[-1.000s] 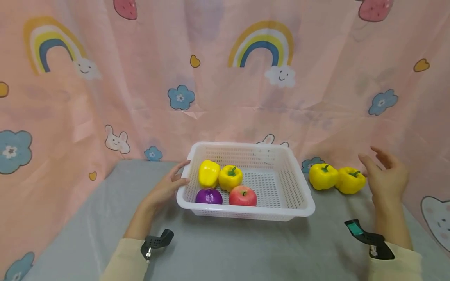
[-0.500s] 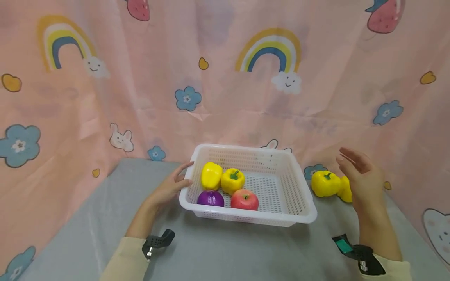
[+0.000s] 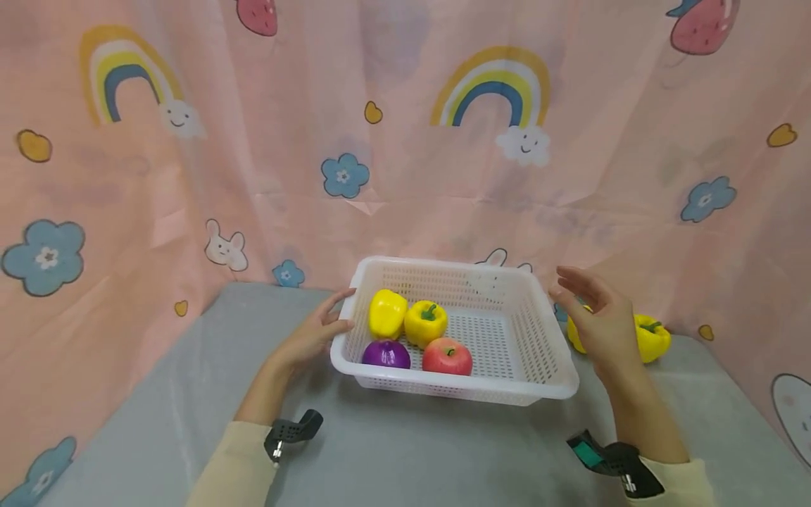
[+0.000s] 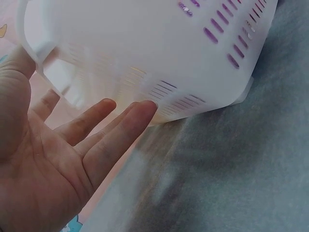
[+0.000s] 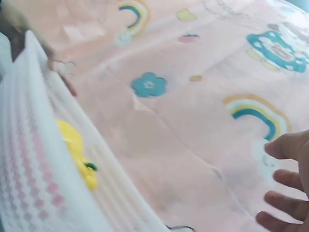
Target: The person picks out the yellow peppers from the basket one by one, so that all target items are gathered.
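Note:
A white plastic basket (image 3: 456,389) stands on the grey table. My left hand (image 3: 312,336) touches its left rim; in the left wrist view the fingers (image 4: 126,128) extend along the outer wall, with the thumb at the rim. Inside the basket, toward its left, lie two yellow bell peppers (image 3: 426,322), a shiny purple onion (image 3: 386,354) and a red apple (image 3: 447,357). My right hand (image 3: 602,320), holding nothing, is raised beside the basket's right end with its fingers spread. Behind it are two more yellow bell peppers (image 3: 652,340), one mostly hidden by the hand.
A pink curtain (image 3: 405,218) printed with rainbows and flowers hangs close behind the basket. The grey tabletop (image 3: 431,451) extends in front and to both sides. Each wrist wears a black camera strap (image 3: 294,431).
My right hand has moved left, passing in front of the two outer bell peppers toward the basket's right end. The left hand keeps its place at the rim, and the head view has shifted slightly.

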`<state>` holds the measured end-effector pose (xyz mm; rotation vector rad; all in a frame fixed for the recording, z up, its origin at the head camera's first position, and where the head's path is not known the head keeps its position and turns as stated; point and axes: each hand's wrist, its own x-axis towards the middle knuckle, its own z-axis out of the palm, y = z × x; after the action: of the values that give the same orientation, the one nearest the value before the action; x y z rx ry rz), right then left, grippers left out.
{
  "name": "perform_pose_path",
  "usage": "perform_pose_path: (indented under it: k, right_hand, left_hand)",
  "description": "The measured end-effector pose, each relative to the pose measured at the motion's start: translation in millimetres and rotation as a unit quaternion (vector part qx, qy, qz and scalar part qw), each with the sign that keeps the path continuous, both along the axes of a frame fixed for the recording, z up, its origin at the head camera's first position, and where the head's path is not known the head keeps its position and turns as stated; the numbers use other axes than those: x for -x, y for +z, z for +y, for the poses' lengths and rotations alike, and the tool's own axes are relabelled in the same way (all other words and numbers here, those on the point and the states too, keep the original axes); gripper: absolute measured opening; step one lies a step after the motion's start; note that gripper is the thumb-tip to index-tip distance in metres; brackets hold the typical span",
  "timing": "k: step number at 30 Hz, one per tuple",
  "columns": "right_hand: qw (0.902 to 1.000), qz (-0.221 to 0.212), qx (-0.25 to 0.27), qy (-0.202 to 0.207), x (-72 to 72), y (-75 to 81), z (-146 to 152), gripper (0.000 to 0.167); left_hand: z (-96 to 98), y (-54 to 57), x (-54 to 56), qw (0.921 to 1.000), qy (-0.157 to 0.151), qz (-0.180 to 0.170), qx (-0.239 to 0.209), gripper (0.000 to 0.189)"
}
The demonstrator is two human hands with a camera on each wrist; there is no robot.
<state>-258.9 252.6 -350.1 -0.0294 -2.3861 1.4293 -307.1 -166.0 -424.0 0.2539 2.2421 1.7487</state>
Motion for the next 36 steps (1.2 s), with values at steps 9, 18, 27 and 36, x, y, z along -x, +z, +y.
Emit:
perform_pose_path:
  k: [9,18,27,36]
  right_hand:
    - [0.9945,-0.004,-0.036,0.099,0.3,-10.0,-37.3,0.053]
    - [0.9922,-0.03,-0.026,0.118,5.4,-10.0,-58.7,0.057]
    - [0.9884,-0.047,-0.033,0.14,21.9,-18.0,-101.6,0.055]
    - [0.988,-0.072,-0.046,0.129,38.5,-16.1,-125.9,0.056]
  left_hand:
    - [6.0,-3.1,1.5,0.9997,-0.016,0.003,-0.018,0.068]
    - [11.8,1.9,-0.7,0.9999,-0.002,0.001,-0.014,0.068]
    - [4.1,2.0,-3.4,1.0,0.002,0.006,-0.004,0.067]
    - [2.0,1.6,-1.1,1.0,0.005,0.005,0.002,0.068]
